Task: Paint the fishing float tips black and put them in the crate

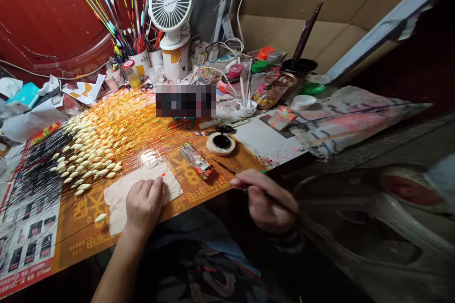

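Dark clothing (213,265) occupies the foreground, before the tabletop (73,255). Left side: cream-bodied fishing floats (87,157) (presumably light and fragile, best lifted by the body, not the whippy stem). Centre: crumpled cloth (115,201), the left grip (144,202) curled over it; how far closed, and on what, cannot be told. Right: the right grip (268,199), pinched closed around a slender paintbrush (224,167), likely soft-tipped and stiff-handled, its tip near the black paint (222,141).

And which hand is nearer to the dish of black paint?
Right. The right hand, holding a paintbrush, is near-right of the dish; the left hand is on the cloth, farther left.
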Demonstrator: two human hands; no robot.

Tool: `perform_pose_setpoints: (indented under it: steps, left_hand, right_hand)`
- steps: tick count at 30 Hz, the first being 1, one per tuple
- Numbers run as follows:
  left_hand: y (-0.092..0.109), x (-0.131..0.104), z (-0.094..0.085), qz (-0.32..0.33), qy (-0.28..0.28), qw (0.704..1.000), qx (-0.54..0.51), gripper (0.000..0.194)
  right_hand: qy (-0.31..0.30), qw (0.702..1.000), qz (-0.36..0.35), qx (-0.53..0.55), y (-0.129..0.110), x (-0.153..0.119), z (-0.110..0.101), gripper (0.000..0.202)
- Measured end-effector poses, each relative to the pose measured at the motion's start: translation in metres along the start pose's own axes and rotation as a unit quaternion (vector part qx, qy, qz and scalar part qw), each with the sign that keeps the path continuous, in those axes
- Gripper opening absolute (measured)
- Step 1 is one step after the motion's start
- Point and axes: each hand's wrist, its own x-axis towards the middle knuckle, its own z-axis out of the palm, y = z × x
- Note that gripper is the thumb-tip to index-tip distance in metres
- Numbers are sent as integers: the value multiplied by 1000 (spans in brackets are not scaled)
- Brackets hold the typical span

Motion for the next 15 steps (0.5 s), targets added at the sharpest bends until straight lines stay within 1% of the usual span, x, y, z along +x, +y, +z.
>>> perform_pose_setpoints:
  steps: [1, 2, 4, 9, 11, 15]
  left_hand:
    - [0, 0, 0, 0, -2, 1000, -2, 21]
    - [0, 0, 0, -1, -3, 1000, -3, 21]
    - [0, 0, 0, -4, -4, 1000, -6, 20]
    - [1, 2, -1, -6, 7, 1000, -4, 20]
    - [2, 2, -1, -4, 14, 1000, -4, 20]
    - [2, 3, -1, -3, 14, 1000, -4, 20]
  right_hand:
    - [-22, 999, -40, 13, -4, -2, 5, 26]
    - [-42, 996, -80, 17, -8, -3, 10, 29]
    - [-51, 991, -124, 10, -12, -5, 19, 37]
    - [-20, 989, -140, -41, -9, -13, 32, 49]
    - [-17, 988, -144, -43, -7, -15, 33, 52]
    - [-26, 989, -140, -40, -6, -17, 33, 50]
